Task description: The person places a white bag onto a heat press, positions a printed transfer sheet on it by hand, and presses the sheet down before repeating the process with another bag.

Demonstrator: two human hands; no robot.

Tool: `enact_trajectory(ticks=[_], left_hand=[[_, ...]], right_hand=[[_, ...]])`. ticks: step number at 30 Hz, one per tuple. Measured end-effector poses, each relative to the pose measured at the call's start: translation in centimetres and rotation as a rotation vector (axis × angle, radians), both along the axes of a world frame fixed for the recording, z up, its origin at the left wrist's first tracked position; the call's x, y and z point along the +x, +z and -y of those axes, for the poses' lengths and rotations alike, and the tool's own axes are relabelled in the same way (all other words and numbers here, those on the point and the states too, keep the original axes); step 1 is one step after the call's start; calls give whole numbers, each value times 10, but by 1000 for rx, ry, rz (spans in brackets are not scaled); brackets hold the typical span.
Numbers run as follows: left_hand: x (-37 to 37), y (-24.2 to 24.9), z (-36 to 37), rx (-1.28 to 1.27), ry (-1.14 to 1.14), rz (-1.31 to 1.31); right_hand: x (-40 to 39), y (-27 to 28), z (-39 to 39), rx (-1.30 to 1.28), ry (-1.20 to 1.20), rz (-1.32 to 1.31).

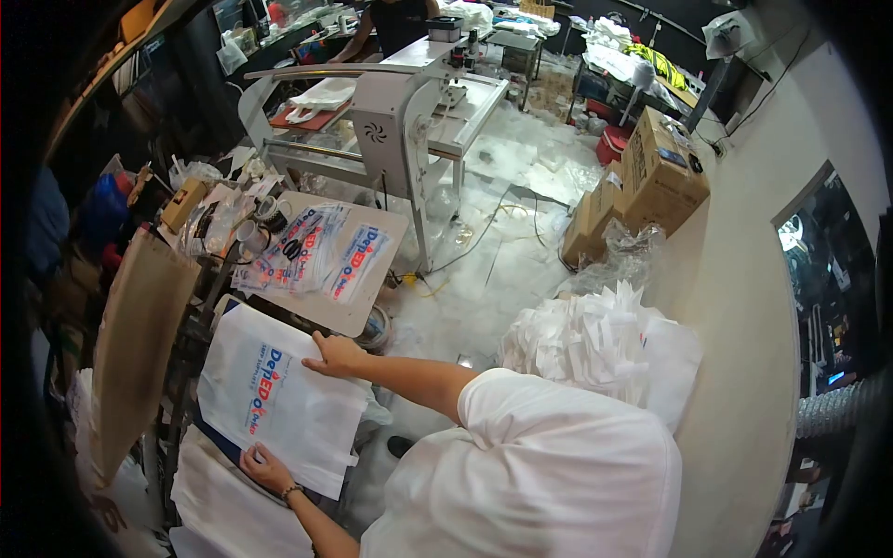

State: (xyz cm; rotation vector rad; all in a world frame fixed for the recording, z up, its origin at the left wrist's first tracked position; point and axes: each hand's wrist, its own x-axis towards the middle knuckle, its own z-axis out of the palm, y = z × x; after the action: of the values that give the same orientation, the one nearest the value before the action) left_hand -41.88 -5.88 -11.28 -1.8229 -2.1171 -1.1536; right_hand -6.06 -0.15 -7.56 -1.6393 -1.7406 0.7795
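A white fabric bag [307, 423] with blue and red "DepED" print lies over a dark board at the lower left. My right hand [337, 355] is at the bag's upper edge, with its thumb on the cloth and some fingers hidden. My left hand [268, 469] wears a bracelet and pinches the bag's near edge, below the print. More white cloth [219, 498] lies beside that edge. Just beyond the bag, a board [372, 279] bears clear sheets with the same print [358, 265] and black-handled scissors [292, 249].
A large white machine [377, 130] stands ahead, with a person [395, 23] behind it. A pile of white bags [586, 344] sits on the floor to the right, near cardboard boxes [665, 172]. Cables [479, 237] cross the floor. A tall brown panel [139, 344] stands at the left.
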Motion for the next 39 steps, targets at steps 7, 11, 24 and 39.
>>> enact_trajectory(ticks=[7, 11, 24, 39], left_hand=[[-1, -4, 1, 9, -17, 7], [1, -1, 4, -4, -19, 37], [4, 1, 5, 14, -16, 47], [11, 2, 8, 66, 66, 42]], right_hand=[[-1, -2, -1, 15, -10, -3], [-1, -3, -4, -30, 8, 0], [4, -2, -3, -78, 46, -1], [-2, -23, -12, 44, 30, 67]])
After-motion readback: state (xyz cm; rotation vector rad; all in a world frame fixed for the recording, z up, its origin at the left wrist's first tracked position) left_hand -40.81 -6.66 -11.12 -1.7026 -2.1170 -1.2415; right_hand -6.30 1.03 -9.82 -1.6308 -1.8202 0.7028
